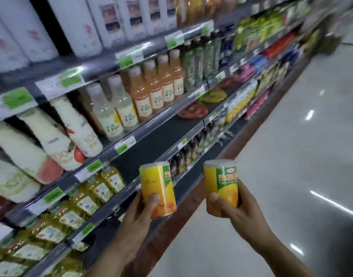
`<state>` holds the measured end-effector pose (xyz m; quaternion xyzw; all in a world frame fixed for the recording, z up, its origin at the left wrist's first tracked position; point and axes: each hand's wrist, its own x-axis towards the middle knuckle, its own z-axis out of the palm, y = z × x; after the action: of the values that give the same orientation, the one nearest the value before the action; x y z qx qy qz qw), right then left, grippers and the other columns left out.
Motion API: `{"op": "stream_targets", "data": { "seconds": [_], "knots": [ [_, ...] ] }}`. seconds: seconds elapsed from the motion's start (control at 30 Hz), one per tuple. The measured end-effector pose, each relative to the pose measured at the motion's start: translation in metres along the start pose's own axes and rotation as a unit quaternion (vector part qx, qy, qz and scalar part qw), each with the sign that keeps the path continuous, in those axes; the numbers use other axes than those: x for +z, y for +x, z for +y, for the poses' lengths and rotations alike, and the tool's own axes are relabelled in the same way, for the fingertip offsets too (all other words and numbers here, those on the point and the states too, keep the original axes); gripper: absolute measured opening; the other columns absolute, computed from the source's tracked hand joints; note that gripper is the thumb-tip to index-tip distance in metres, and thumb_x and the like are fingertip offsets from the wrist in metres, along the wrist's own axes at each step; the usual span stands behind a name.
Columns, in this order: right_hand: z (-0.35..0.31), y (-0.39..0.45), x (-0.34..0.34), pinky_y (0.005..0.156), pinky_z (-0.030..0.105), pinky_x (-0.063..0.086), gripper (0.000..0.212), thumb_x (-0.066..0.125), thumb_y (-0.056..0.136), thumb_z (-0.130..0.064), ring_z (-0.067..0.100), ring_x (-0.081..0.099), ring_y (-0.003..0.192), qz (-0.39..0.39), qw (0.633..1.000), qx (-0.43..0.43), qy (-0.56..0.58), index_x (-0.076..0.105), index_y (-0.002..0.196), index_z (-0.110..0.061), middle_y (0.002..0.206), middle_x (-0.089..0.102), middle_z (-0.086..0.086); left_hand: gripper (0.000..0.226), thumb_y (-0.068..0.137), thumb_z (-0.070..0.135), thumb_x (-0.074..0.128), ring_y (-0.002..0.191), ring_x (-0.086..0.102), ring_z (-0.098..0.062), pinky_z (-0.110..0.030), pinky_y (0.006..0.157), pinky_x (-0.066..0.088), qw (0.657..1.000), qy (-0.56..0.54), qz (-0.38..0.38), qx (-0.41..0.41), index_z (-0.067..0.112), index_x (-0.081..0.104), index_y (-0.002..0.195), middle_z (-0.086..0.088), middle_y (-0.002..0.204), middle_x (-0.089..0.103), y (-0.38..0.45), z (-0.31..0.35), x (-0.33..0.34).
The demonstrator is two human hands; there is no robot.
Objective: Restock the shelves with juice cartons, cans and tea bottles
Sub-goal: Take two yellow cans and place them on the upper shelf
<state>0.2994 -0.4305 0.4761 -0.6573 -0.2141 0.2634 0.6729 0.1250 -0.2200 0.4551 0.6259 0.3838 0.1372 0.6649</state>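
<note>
While the person stands by the shelves (pixel 149 134), each hand holds one yellow can. The left hand (pixel 139 212) has its fingers (pixel 154 198) curled round the left can (pixel 157 188), at about 6 o'clock. The right hand (pixel 237 206) wraps the right can (pixel 221 182), at about 5 o'clock. Both cans stand nearly upright, apart from each other, in front of a bare stretch of shelf. Orange bottles (pixel 157 86) sit higher up, at 12 o'clock.

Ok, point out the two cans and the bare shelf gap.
Left can (pixel 158 187), head view, yellow side above the thumb.
Right can (pixel 223 181), head view, label front.
Shelf gap (pixel 161 134), head view, bare dark shelf board.
</note>
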Motion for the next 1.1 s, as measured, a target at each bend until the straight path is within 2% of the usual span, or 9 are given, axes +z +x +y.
{"op": "stream_targets", "data": {
  "seconds": [0.07,0.17,0.27,0.37,0.47,0.6,0.77,0.93,1.1],
  "knots": [
    [-0.022,-0.020,-0.021,0.068,0.027,0.060,0.053,0.081,0.075,-0.052,0.016,0.072,0.093,0.051,0.999,-0.015,-0.009,0.062,0.122,-0.036,0.107,0.073,-0.004,0.058,0.055,0.095,0.069,0.106,0.069,0.003,-0.037,0.094,0.050,0.998,0.003,-0.056,0.031,0.074,0.059,0.109,0.031,0.116,0.070,0.007,0.017,0.021],
    [-0.048,-0.050,-0.054,0.070,0.025,0.059,0.044,0.080,0.075,-0.055,0.014,0.072,0.093,0.119,0.992,-0.032,-0.028,0.062,0.114,-0.044,0.105,0.073,-0.006,0.056,0.083,0.075,0.069,0.121,0.068,-0.018,-0.047,0.105,0.051,0.985,0.018,-0.158,0.063,0.053,0.058,0.133,0.010,0.132,0.069,0.013,0.046,0.064],
    [-0.068,-0.075,-0.089,0.072,0.025,0.059,0.044,0.080,0.075,-0.058,0.013,0.071,0.094,0.180,0.982,-0.043,-0.045,0.061,0.113,-0.047,0.106,0.072,-0.007,0.062,0.084,0.070,0.071,0.127,0.064,-0.020,-0.047,0.108,0.050,0.968,0.007,-0.229,0.098,0.046,0.056,0.139,0.005,0.139,0.065,0.011,0.072,0.113],
    [-0.080,-0.095,-0.128,0.075,0.030,0.060,0.050,0.078,0.072,-0.063,0.012,0.071,0.094,0.237,0.968,-0.049,-0.063,0.060,0.115,-0.046,0.103,0.072,-0.010,0.066,0.073,0.071,0.079,0.119,0.069,-0.017,-0.029,0.094,0.058,0.954,-0.008,-0.279,0.110,0.044,0.063,0.131,0.006,0.130,0.071,-0.006,0.096,0.168],
    [-0.086,-0.107,-0.170,0.071,0.025,0.058,0.053,0.078,0.072,-0.063,0.011,0.071,0.092,0.286,0.955,-0.061,-0.060,0.060,0.117,-0.041,0.102,0.072,-0.010,0.065,0.073,0.063,0.082,0.112,0.072,-0.018,-0.033,0.093,0.053,0.949,-0.017,-0.295,0.113,0.030,0.065,0.127,0.001,0.120,0.076,-0.021,0.113,0.220],
    [-0.084,-0.109,-0.228,0.068,0.019,0.056,0.060,0.080,0.073,-0.062,0.009,0.071,0.091,0.330,0.940,-0.069,-0.052,0.060,0.122,-0.034,0.103,0.072,-0.009,0.045,0.081,0.037,0.068,0.092,0.077,-0.019,-0.023,0.071,0.059,0.940,-0.039,-0.326,0.096,0.014,0.065,0.119,-0.007,0.106,0.079,-0.022,0.115,0.283],
    [-0.081,-0.086,-0.289,0.069,0.018,0.056,0.062,0.078,0.071,-0.067,0.007,0.071,0.092,0.354,0.930,-0.072,-0.070,0.059,0.121,-0.037,0.105,0.071,-0.013,0.067,0.078,0.046,0.086,0.109,0.074,-0.023,-0.022,0.078,0.059,0.932,-0.041,-0.349,0.090,0.019,0.059,0.133,-0.008,0.122,0.075,0.001,0.121,0.342],
    [-0.081,-0.033,-0.337,0.067,0.015,0.055,0.068,0.078,0.070,-0.068,0.005,0.070,0.092,0.361,0.927,-0.065,-0.082,0.058,0.125,-0.033,0.106,0.070,-0.013,0.077,0.075,0.052,0.075,0.111,0.072,-0.016,-0.017,0.078,0.058,0.927,-0.033,-0.358,0.109,0.017,0.055,0.141,-0.004,0.126,0.073,0.050,0.137,0.393],
    [-0.081,0.039,-0.382,0.065,0.012,0.053,0.057,0.080,0.075,-0.058,0.004,0.069,0.087,0.370,0.924,-0.053,-0.081,0.060,0.121,-0.031,0.100,0.071,-0.014,0.081,0.075,0.050,0.075,0.114,0.071,-0.024,-0.023,0.082,0.059,0.920,-0.045,-0.376,0.096,0.012,0.052,0.143,-0.010,0.130,0.071,0.130,0.163,0.451]
  ]
}}
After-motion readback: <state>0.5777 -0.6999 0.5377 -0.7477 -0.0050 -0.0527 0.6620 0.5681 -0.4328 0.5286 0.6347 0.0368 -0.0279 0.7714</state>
